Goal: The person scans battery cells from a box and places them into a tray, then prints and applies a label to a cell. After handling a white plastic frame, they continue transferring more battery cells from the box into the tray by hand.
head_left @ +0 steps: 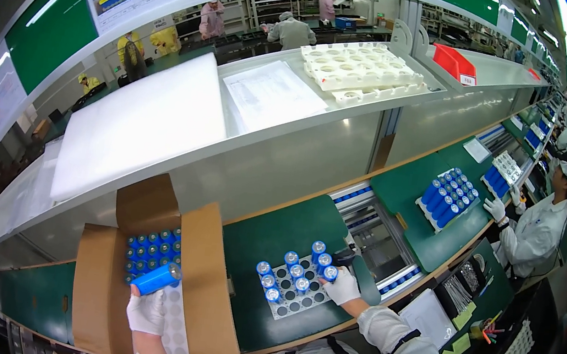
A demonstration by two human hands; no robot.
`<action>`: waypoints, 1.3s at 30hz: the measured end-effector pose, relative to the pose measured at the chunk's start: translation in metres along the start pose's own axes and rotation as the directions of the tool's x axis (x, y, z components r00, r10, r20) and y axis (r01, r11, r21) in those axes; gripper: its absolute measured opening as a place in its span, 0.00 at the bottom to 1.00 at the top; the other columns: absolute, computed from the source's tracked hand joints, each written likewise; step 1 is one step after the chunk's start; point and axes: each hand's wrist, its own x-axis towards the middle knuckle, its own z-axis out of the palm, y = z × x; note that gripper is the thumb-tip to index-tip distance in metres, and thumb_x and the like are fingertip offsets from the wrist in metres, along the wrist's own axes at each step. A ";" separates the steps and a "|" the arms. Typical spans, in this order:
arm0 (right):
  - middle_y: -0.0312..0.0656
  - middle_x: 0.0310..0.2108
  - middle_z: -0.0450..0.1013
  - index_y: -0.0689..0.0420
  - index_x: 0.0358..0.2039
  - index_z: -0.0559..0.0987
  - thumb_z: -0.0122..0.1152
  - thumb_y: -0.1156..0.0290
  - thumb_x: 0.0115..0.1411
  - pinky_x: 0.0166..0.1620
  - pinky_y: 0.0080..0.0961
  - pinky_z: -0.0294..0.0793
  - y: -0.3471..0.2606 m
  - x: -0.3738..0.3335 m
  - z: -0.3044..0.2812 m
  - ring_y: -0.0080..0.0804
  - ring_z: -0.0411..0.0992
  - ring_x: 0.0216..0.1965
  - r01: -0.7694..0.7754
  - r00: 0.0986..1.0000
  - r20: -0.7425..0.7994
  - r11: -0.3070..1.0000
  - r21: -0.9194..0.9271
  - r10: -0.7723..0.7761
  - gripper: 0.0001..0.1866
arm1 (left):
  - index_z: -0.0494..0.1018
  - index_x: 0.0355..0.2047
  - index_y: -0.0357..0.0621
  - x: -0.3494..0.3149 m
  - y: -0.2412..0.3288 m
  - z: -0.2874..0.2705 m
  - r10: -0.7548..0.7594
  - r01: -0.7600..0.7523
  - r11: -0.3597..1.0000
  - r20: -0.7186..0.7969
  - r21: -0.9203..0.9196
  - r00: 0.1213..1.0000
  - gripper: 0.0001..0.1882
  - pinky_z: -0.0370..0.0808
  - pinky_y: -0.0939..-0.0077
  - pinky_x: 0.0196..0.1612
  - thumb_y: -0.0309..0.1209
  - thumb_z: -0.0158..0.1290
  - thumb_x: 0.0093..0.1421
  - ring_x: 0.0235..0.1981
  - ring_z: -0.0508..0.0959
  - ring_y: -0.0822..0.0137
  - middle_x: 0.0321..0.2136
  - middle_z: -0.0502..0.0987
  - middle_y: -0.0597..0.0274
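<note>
My left hand [147, 311], in a white glove, is closed around a blue cylindrical battery cell [157, 279]. It holds the cell tilted over an open cardboard box [93, 295]. Rows of similar cells stand in the box's far part, and a white sheet with round marks [172, 327] shows in its near part. To the right, a white cell holder with round holes [289, 309] lies on the green bench, with several blue cells upright in it. My gloved right hand [343, 287] grips another blue battery cell [330, 275] at the holder's right edge; its fingertips are partly hidden.
A roller conveyor [382, 244] crosses right of the holder. Beyond it, a filled cell holder [447, 198] stands near a co-worker [543, 218]. Overhead, a shelf carries a white foam sheet [147, 127], papers, white trays [359, 65] and a red bin [454, 63].
</note>
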 end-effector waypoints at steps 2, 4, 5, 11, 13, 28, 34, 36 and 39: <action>0.53 0.41 0.73 0.58 0.41 0.79 0.70 0.53 0.48 0.46 0.45 0.74 0.012 0.001 0.005 0.55 0.74 0.42 0.022 1.000 -0.001 0.999 -0.041 -0.023 0.25 | 0.59 0.59 0.32 -0.004 -0.010 0.024 -0.035 0.035 0.999 0.017 -0.014 0.999 0.34 0.72 0.61 0.58 0.43 0.55 0.62 0.56 0.70 0.53 0.56 0.68 0.48; 0.56 0.46 0.71 0.60 0.54 0.70 0.72 0.53 0.47 0.48 0.44 0.74 -0.014 0.000 -0.011 0.57 0.73 0.46 -0.080 0.994 0.061 0.992 -0.095 0.086 0.38 | 0.59 0.60 0.34 -0.012 -0.016 0.034 -0.048 0.050 0.998 0.058 -0.034 0.997 0.32 0.68 0.56 0.62 0.42 0.53 0.63 0.56 0.70 0.52 0.57 0.67 0.48; 0.57 0.50 0.67 0.60 0.62 0.61 0.73 0.56 0.45 0.49 0.43 0.73 -0.014 -0.007 -0.018 0.56 0.71 0.49 -0.058 0.996 -0.068 0.996 -0.073 0.054 0.47 | 0.57 0.58 0.27 -0.011 -0.024 0.036 -0.096 0.104 0.985 0.059 -0.141 0.994 0.35 0.64 0.48 0.64 0.40 0.57 0.60 0.59 0.65 0.46 0.57 0.65 0.42; 0.43 0.37 0.71 0.58 0.53 0.73 0.74 0.71 0.44 0.32 0.23 0.75 -0.152 -0.032 -0.068 0.28 0.74 0.28 0.435 0.894 -0.042 0.841 0.323 -0.446 0.33 | 0.58 0.56 0.27 -0.026 -0.057 0.057 -0.173 0.192 0.953 0.100 -0.235 0.980 0.34 0.66 0.48 0.63 0.39 0.57 0.59 0.59 0.65 0.44 0.56 0.65 0.41; 0.43 0.39 0.74 0.57 0.56 0.70 0.73 0.70 0.48 0.31 0.20 0.75 -0.190 -0.038 -0.044 0.21 0.72 0.24 0.380 0.855 0.006 0.634 0.674 -0.518 0.35 | 0.57 0.57 0.30 -0.032 -0.068 0.062 -0.189 0.215 0.936 0.118 -0.278 0.975 0.35 0.69 0.50 0.61 0.40 0.57 0.59 0.60 0.65 0.46 0.56 0.65 0.44; 0.49 0.47 0.74 0.62 0.50 0.70 0.74 0.64 0.51 0.50 0.30 0.75 -0.233 -0.057 -0.040 0.35 0.75 0.45 0.050 0.859 0.106 0.289 0.956 -0.500 0.31 | 0.59 0.57 0.29 -0.061 -0.054 0.076 -0.591 0.491 0.793 0.255 0.361 0.765 0.40 0.76 0.65 0.54 0.47 0.61 0.56 0.51 0.76 0.53 0.52 0.68 0.43; 0.47 0.40 0.76 0.62 0.43 0.71 0.77 0.57 0.46 0.47 0.31 0.75 -0.171 -0.064 -0.052 0.36 0.76 0.42 0.263 0.923 -0.070 0.486 0.834 -0.378 0.32 | 0.70 0.51 0.36 0.047 -0.044 -0.017 0.181 -0.153 0.504 0.069 0.850 0.981 0.23 0.76 0.69 0.46 0.33 0.60 0.58 0.45 0.78 0.60 0.44 0.77 0.52; 0.46 0.37 0.76 0.62 0.42 0.72 0.77 0.57 0.46 0.43 0.30 0.75 -0.129 -0.067 -0.045 0.36 0.76 0.40 0.370 0.917 -0.133 0.684 0.629 -0.375 0.30 | 0.74 0.47 0.40 0.072 -0.031 -0.053 0.404 -0.195 -0.105 0.221 0.975 0.888 0.27 0.70 0.61 0.55 0.34 0.68 0.46 0.52 0.73 0.49 0.49 0.75 0.47; 0.46 0.31 0.76 0.59 0.36 0.75 0.78 0.60 0.42 0.37 0.32 0.77 -0.106 -0.077 -0.031 0.41 0.78 0.32 0.397 0.915 -0.077 0.852 0.341 -0.395 0.25 | 0.75 0.49 0.45 0.092 -0.031 -0.096 0.318 -0.016 -0.372 0.143 0.928 0.937 0.33 0.54 0.54 0.66 0.43 0.68 0.43 0.63 0.56 0.40 0.61 0.62 0.46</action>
